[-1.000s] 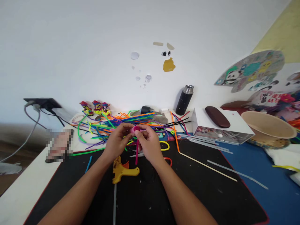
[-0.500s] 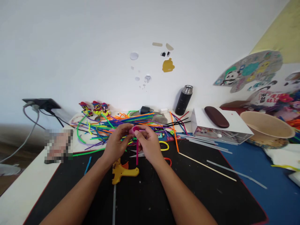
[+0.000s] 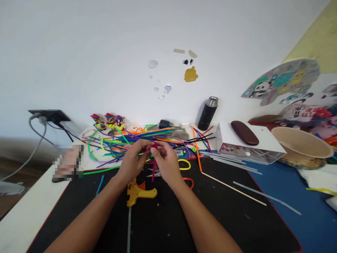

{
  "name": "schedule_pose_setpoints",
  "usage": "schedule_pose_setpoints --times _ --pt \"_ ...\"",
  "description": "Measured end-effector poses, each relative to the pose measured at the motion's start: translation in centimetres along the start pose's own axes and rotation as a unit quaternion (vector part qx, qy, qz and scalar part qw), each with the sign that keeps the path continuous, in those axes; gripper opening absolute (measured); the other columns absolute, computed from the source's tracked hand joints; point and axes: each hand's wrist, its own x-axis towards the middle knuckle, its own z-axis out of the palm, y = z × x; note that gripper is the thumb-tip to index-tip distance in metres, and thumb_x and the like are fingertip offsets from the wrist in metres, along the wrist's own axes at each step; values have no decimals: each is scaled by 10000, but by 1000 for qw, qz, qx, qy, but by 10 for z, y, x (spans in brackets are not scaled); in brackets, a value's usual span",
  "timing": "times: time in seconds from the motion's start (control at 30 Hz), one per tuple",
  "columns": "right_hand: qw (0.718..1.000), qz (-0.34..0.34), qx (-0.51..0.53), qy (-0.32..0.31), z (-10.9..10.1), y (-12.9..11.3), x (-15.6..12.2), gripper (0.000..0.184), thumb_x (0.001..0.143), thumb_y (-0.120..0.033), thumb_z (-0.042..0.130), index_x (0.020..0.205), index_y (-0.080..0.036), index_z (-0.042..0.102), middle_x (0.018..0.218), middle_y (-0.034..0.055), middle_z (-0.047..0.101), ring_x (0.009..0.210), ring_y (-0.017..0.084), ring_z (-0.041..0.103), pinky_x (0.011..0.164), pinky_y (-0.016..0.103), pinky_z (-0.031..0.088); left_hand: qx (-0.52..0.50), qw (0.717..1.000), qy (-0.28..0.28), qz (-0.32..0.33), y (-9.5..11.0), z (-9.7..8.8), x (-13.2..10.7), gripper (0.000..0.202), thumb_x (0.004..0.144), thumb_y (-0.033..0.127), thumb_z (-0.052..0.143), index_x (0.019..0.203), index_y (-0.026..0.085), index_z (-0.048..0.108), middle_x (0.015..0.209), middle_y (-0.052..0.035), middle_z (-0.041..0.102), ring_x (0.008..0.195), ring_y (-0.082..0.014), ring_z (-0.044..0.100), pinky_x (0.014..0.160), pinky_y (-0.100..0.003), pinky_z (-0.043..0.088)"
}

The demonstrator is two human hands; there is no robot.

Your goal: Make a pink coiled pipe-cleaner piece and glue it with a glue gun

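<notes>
Red writing [image 3: 311, 111] on a white bag [image 3: 289, 114], too blurry. Left hand [image 3: 133, 159] and right hand [image 3: 167, 160] pinch a magenta stem [image 3: 153, 170], maybe coiled up top

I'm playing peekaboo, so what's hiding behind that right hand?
Probably scissors: silver blades poke out on one side of the right hand, a yellow loop and a red loop on the other. The hand covers their middle; anything else there can't be seen.

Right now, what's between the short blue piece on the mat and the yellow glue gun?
In the head view, your left forearm crosses between them, over the black mat.
</notes>
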Motion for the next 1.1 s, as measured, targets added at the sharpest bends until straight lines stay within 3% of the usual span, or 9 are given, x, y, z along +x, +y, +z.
schedule_pose_setpoints --times 0.13,0.37,0.57,0.7,0.9,1.1 --pt "997 -25 -68 25 -1 4 0 299 955 -485 690 1096 -223 715 726 -19 624 650 180 567 618 298 452 20 1000 20 -3 2 -4 1 173 1015 248 624 1178 248 681 1139 -69 723 1048 -229 688 915 -360 563" --pt "984 -54 -167 12 -1 4 -3 206 986 -428 633 946 -231 678 826 13 723 731 199 640 676 305 465 82 996 17 14 5 -8 8 153 1012 243 609 1135 247 701 1116 -70 720 1044 -241 674 949 -392 560" --pt "986 -45 -162 3 0 8 -2 175 993 -406 619 947 -241 656 872 24 739 778 208 675 711 308 508 114 993 4 26 3 -9 8 194 1034 240 576 1168 246 716 1162 -83 709 1131 -258 656 991 -412 553" --pt "987 -31 -155 -11 2 7 -2 114 965 -353 632 923 -247 636 836 11 715 733 203 675 676 307 517 137 990 -3 39 0 -9 8 224 1041 211 552 1180 242 725 1167 -84 697 1121 -253 658 987 -406 551" --pt "988 50 -140 -53 2 7 -4 64 981 -314 600 978 -255 624 757 -27 696 436 153 612 463 284 433 185 981 -38 45 -6 -9 9 280 1068 237 491 1181 236 747 1175 -107 690 1111 -263 659 987 -421 548" --pt "974 11 -215 -64 2 12 -5 19 971 -278 629 961 -266 639 686 -26 690 551 196 635 534 299 412 213 973 -76 46 -13 -12 9 352 1040 170 469 1206 252 768 1161 -111 698 1094 -274 644 1004 -439 537"
